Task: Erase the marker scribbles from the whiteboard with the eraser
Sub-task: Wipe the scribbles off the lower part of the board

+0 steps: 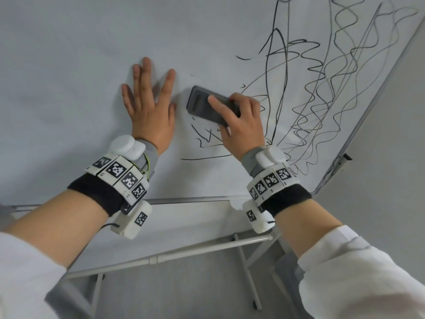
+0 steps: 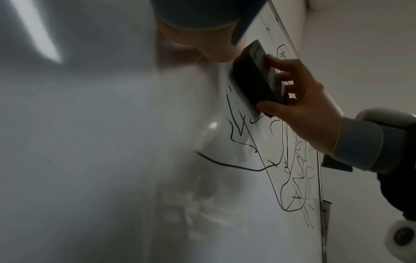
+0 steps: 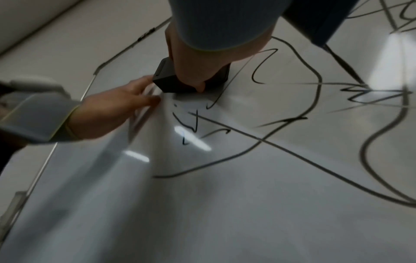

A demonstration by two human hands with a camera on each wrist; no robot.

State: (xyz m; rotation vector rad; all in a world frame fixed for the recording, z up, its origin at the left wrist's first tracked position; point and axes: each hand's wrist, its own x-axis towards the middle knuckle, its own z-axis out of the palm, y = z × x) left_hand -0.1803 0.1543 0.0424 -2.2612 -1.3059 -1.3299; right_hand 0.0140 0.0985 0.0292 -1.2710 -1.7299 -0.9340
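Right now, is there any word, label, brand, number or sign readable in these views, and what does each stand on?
No readable text in any view.
Wrist bands: black-and-white square code markers only, no letters or numbers.
Whiteboard: the marker scribbles are loose loops, not words.
Eraser, gripped by the right hand: moulded outline on its back, no legible brand.
Left hand: flat on the board, nothing written.

Both forearms come out of white sleeves [image 1: 358,268] that are pushed back, away from the hands. Nearer to the hands, each wrist wears a black band [image 1: 96,192], then a ring of white blocks with black-and-white square markers [image 1: 119,173], with a white box hanging under it. Closest to each palm sits a grey cuff [image 1: 249,158] with a rounded white module [image 1: 126,145] on top; by the left one a thin yellow-green wire shows.
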